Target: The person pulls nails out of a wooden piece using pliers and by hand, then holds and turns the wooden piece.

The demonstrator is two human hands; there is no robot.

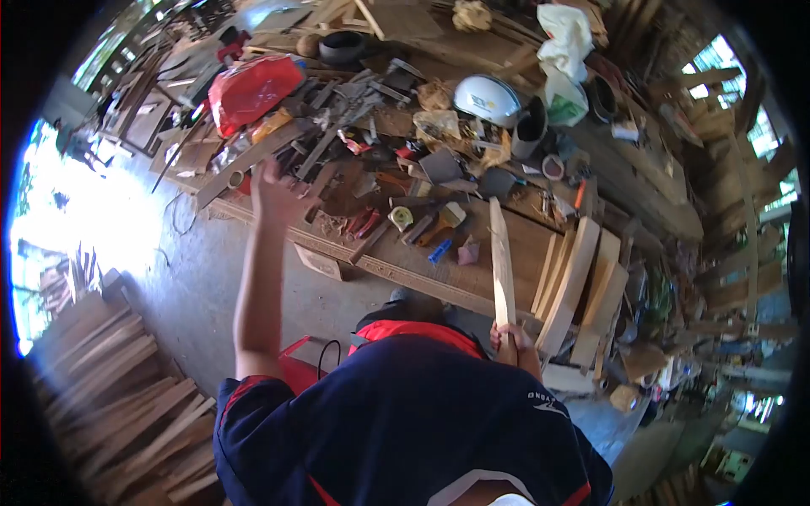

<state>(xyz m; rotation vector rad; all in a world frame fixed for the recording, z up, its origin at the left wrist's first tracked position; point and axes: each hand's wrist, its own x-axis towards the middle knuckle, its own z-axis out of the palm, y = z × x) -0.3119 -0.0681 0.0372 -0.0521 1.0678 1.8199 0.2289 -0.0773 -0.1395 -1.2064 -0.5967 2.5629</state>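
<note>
My right hand (515,339) is closed around the lower end of a pale wooden strip (501,266), which points up and away from me at the bench's front edge. My left hand (277,196) is raised at the left part of the bench, fingers apart and slightly blurred, with nothing seen in it. A long wooden board (257,158) lies just beyond it. Between my hands, on the workbench (460,287), are a tape measure (400,219), a paintbrush (447,221), red-handled pliers (364,223) and a small blue object (440,251).
Cut wooden pieces (571,282) are stacked at the bench's right end. Farther back lie a white helmet (488,99), a red plastic bag (253,91), a white sack (564,42) and scattered tools. More planks (135,396) are piled on the floor at lower left.
</note>
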